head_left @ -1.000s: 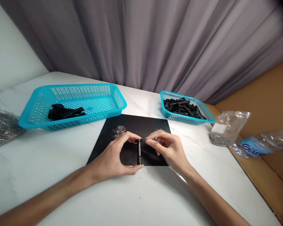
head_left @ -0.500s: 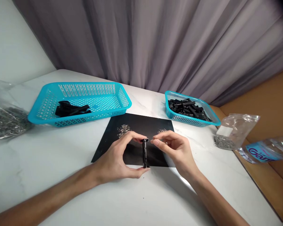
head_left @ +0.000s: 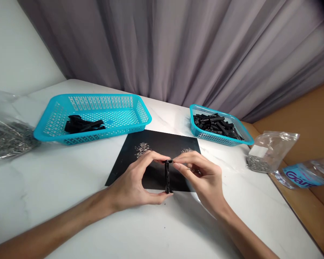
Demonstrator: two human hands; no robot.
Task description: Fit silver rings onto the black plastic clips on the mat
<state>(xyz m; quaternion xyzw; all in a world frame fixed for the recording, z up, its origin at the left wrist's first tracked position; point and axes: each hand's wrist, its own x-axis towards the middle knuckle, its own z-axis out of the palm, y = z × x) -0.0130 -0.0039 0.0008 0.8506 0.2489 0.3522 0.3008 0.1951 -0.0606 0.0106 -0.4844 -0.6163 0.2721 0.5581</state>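
Observation:
My left hand (head_left: 136, 180) holds a narrow black plastic part (head_left: 167, 177) upright, its thumb under the lower end and its fingers at the top. The fingertips of my right hand (head_left: 203, 172) are pinched against the top end of that part. Whatever sits between those tips is too small to make out. A small shiny metal bit (head_left: 189, 168) shows by the curled fingers of the right hand. Beneath the hands lies a black mat (head_left: 166, 140). One pile of small metal pieces (head_left: 142, 148) rests behind the left hand, another pile (head_left: 187, 150) behind the right.
At the back left stands a large blue basket (head_left: 118, 129) with several black parts (head_left: 83, 125). A smaller blue basket (head_left: 213, 137) at the right is full of similar parts. Bags of metal pieces (head_left: 10, 138) (head_left: 259, 162) and a plastic bottle (head_left: 302, 174) flank the table (head_left: 78, 223).
My right hand has moved left, so its fingertips now meet the top of the black part. The left hand still holds the part, which looks slightly turned.

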